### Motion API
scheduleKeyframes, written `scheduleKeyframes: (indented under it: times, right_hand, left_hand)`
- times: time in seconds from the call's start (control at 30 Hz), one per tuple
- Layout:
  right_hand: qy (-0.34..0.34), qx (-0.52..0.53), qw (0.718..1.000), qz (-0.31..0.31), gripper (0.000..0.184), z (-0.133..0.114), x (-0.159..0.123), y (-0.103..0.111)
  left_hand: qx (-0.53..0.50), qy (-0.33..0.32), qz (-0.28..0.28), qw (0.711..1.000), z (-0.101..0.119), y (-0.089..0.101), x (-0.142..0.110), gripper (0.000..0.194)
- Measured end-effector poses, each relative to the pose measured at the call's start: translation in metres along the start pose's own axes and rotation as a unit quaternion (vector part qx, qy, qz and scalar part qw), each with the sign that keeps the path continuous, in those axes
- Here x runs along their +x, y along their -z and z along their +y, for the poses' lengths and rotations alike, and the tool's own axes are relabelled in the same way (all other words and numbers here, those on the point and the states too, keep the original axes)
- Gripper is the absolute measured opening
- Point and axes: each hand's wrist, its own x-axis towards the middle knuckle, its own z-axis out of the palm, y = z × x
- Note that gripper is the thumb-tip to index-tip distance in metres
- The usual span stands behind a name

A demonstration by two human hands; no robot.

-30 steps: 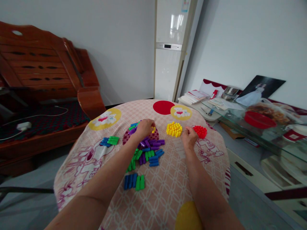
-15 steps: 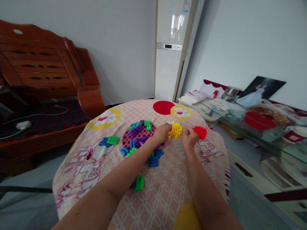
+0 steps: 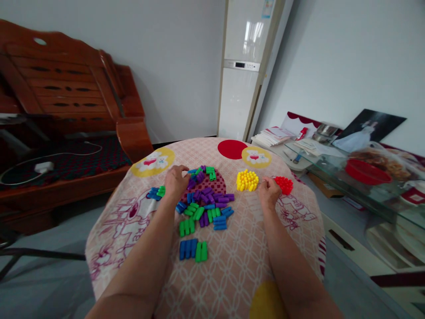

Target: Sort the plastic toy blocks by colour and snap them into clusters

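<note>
My left hand [image 3: 175,180] rests curled at the left edge of a loose pile of purple, blue and green pegs [image 3: 206,204], its fingertips by a blue and green piece at the pile's far left. A small blue and green group [image 3: 156,193] lies just left of that hand. My right hand [image 3: 268,193] is closed beside the red peg cluster [image 3: 284,184]; what it pinches is hidden. A yellow peg cluster [image 3: 247,180] stands between the pile and the right hand. A row of blue and green pegs [image 3: 193,250] lies nearer me.
The pegs lie on a round table under a patterned cloth [image 3: 232,261]. A wooden bench [image 3: 66,115] stands to the left, a white standing air conditioner [image 3: 244,71] behind, and a glass-topped low table [image 3: 358,168] with papers and a red bowl to the right.
My left hand has pulled back from the yellow cluster to the left edge of the mixed pile. The right hand has stayed by the red pegs. The camera has shifted slightly.
</note>
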Motion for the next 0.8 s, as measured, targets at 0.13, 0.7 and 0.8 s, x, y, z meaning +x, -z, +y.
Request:
scheduleKeyframes:
  times: [0.13, 0.7, 0.8]
  right_hand:
    - [0.044, -0.029, 0.999, -0.015, 0.032, -0.011, -0.002, 0.004]
    - [0.261, 0.100, 0.850, -0.447, 0.027, -0.098, -0.073, -0.023]
    - [0.219, 0.126, 0.851, -0.460, 0.014, -0.098, -0.069, -0.018]
  left_hand:
    - [-0.074, 0.024, -0.002, 0.997, -0.010, -0.014, 0.004, 0.033]
    - [-0.124, 0.051, -0.048, 0.990, -0.020, -0.034, 0.005, 0.031]
    - [-0.121, 0.054, -0.051, 0.990, -0.020, -0.033, 0.005, 0.030]
